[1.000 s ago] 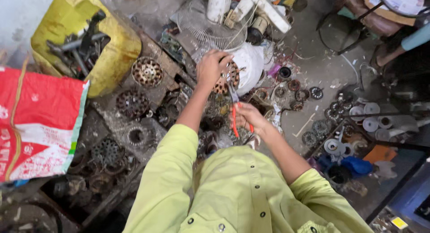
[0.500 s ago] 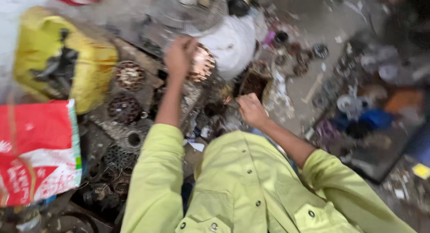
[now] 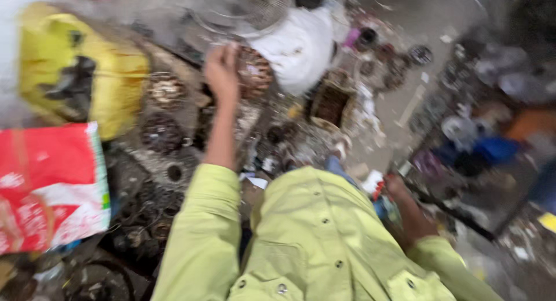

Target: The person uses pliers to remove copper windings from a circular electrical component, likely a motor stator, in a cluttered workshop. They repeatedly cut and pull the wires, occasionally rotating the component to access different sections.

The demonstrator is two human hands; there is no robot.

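Observation:
The picture is blurred by motion. My left hand (image 3: 222,69) is stretched out ahead and grips a round motor coil wound with copper wire (image 3: 253,72), held above a heap of dark metal parts. My right hand (image 3: 399,191) is drawn back beside my right hip, low at the right. It holds a red-handled cutting tool (image 3: 379,189), of which only the handle end shows. Both of my sleeves are light green.
A cut-open yellow canister (image 3: 110,81) holding metal scrap stands at the left, with a red and white sack (image 3: 49,182) below it. Several round coils (image 3: 162,133) lie on the ground. A white bag (image 3: 301,46), a wire fan grille (image 3: 243,6) and blue and orange items (image 3: 492,150) lie around.
My right hand has left the coil and pulled back to my right side with the red-handled tool. My left hand keeps the coil, now held farther out. The view has swung.

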